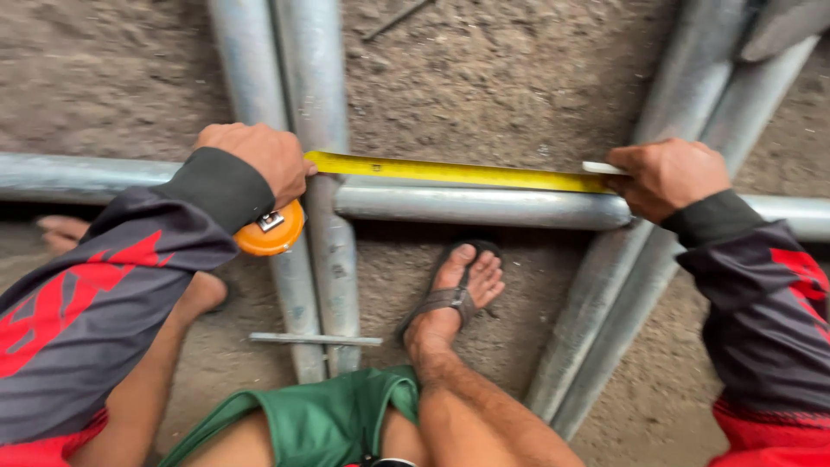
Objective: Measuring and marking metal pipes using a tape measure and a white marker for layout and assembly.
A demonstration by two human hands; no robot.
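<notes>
Our left hand (255,156), knuckles up, grip closed on the orange tape measure case (270,232). Our right hand (666,177) pins the yellow tape blade (450,172) and a white marker (603,168) on the horizontal steel pipe (480,206). Open dirt floor (501,78) beyond both grips.

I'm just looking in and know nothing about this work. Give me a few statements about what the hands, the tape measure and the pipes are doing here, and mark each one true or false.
1. The left hand holds an orange tape measure case. True.
2. The yellow tape blade is stretched between the two hands. True.
3. The right hand holds a hammer. False: it pins the far end of the blade against the horizontal metal pipe.
4. The pipes lie on a wooden floor. False: they lie on bare dirt ground.
5. The foot near the pipe wears a sandal. True.
6. The tape runs along one of the upright pipes. False: it runs along the horizontal one.
</notes>
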